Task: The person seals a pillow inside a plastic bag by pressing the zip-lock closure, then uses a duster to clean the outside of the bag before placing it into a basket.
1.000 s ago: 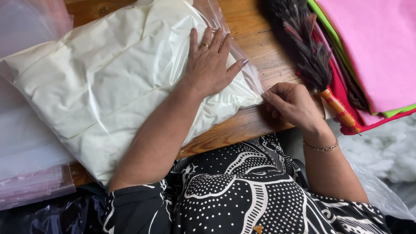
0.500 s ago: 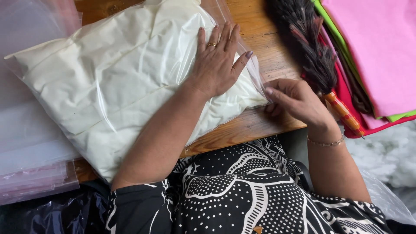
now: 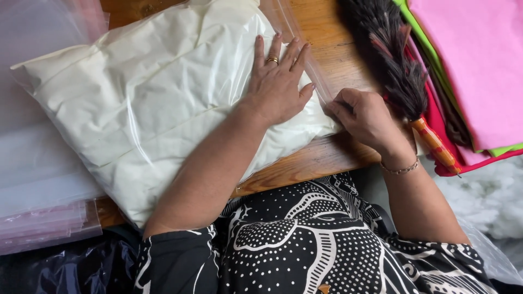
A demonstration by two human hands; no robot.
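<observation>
Bag, clear plastic, filled with cream cloth, laid on wooden table. Pressed flat by left hand, fingers spread open. Seal strip pinched by right hand; closure partly pressed, far end left. Since earlier frame: left hand shifted slightly up the bag.

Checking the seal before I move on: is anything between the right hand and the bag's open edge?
Nothing visible. The right hand pinches the clear bag's edge directly; the left hand lies flat on the bag. The feather duster lies beside, apart.
</observation>
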